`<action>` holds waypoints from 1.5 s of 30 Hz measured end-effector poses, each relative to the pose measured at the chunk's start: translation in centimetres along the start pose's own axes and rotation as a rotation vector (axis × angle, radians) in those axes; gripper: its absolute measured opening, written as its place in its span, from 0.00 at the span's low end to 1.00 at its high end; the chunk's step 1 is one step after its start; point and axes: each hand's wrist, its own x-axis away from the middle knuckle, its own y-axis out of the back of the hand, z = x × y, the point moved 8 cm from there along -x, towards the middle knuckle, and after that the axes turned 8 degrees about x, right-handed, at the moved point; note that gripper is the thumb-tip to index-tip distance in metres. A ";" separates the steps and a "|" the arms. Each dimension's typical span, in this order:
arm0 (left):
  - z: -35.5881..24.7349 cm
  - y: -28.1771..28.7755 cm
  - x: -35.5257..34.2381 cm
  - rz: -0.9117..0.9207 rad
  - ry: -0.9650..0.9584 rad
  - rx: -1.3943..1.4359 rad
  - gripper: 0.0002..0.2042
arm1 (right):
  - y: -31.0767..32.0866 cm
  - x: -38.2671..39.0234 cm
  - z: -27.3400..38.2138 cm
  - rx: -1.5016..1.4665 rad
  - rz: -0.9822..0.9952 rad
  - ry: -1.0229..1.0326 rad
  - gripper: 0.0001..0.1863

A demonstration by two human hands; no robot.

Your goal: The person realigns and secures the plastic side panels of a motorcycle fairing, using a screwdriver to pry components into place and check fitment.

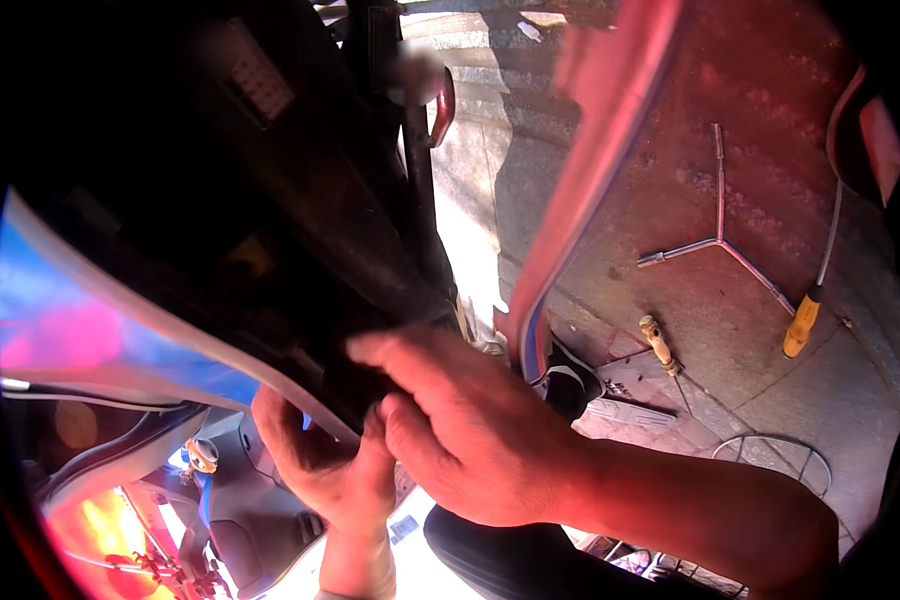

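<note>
My left hand (325, 465) is closed around the lower end of a curved panel (130, 310), which has a blue and pink face, a pale edge and a dark inner side. My right hand (470, 440) lies just right of it, touching my left thumb, with a blurred finger reaching into the dark interior (270, 200) and the others curled. Whatever that hand may hold is hidden. A pinkish-red curved strip (600, 180) rises to the right of both hands.
On the stained floor (780, 410) at the right lie a three-armed wrench (720, 240), a pale-handled screwdriver (660, 345), a yellow-handled screwdriver (802, 320) and a wire ring frame (770, 445). More vehicle bodywork (140, 440), with a red lit part (110, 525), fills the lower left.
</note>
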 end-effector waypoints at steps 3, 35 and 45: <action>0.7 0.0 -0.1 -0.006 -0.002 -0.035 0.45 | -2.2 1.0 -3.1 -0.005 0.160 -0.095 0.17; -1.3 -0.7 0.6 -0.309 -0.009 -0.517 0.23 | -3.4 -4.2 -0.5 -0.174 0.280 -0.359 0.24; -0.6 0.2 3.4 -0.293 -0.252 -0.437 0.29 | -7.7 -5.5 0.0 -0.264 0.425 -0.453 0.20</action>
